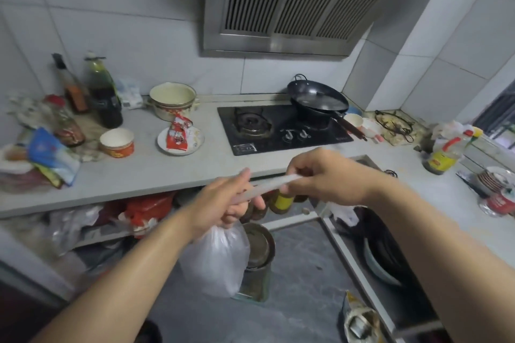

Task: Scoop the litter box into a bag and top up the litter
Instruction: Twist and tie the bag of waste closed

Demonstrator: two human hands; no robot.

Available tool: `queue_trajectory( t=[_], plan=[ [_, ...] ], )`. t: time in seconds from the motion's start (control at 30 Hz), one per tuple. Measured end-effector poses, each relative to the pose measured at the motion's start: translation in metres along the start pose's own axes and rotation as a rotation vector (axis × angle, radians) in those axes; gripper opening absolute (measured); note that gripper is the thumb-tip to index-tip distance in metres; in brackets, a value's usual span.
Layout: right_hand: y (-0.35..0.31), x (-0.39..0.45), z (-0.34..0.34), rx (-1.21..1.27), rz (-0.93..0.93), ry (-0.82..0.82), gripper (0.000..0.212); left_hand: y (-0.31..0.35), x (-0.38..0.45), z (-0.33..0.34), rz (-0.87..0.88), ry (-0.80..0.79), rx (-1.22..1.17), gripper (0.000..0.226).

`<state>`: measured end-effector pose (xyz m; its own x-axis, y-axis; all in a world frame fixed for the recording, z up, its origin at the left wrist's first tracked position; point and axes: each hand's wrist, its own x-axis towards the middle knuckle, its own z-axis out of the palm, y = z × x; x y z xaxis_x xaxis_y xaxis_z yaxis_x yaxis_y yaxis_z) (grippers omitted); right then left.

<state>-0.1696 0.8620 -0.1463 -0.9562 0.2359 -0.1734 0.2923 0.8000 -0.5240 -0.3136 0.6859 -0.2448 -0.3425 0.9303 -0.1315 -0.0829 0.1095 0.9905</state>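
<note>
While both hands work in front of the counter edge, a translucent white plastic bag (216,260) hangs above the grey floor (301,273), its body bulging. The left hand (223,198) grips its bunched neck; the right hand (323,175) pinches the end of a strip stretched taut between them. Beyond, the grey countertop (167,167) carries a paper bowl (117,143), bottles and a black gas hob (281,128) with a wok (317,100), under a steel range hood (292,3).
</note>
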Motion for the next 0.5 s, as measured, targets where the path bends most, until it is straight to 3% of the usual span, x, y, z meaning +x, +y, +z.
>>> queue_trajectory(
  t=[0.07, 0.27, 0.37, 0.5],
  plan=[
    [-0.015, 0.008, -0.015, -0.024, -0.059, -0.024, 0.013, 0.006, -0.003, -0.016, -0.021, 0.024, -0.061, 0.058],
    [-0.054, 0.040, -0.034, -0.005, -0.227, 0.092, 0.009, 0.033, -0.001, -0.027, -0.058, -0.016, -0.024, 0.011],
    [-0.061, 0.054, -0.033, 0.111, -0.250, 0.134, 0.012, 0.050, -0.006, -0.024, 0.047, 0.030, 0.048, 0.039],
    [-0.057, 0.068, -0.030, 0.221, -0.299, 0.147, 0.020, 0.066, -0.015, -0.015, 0.277, 0.273, 0.040, 0.068]
  ],
)
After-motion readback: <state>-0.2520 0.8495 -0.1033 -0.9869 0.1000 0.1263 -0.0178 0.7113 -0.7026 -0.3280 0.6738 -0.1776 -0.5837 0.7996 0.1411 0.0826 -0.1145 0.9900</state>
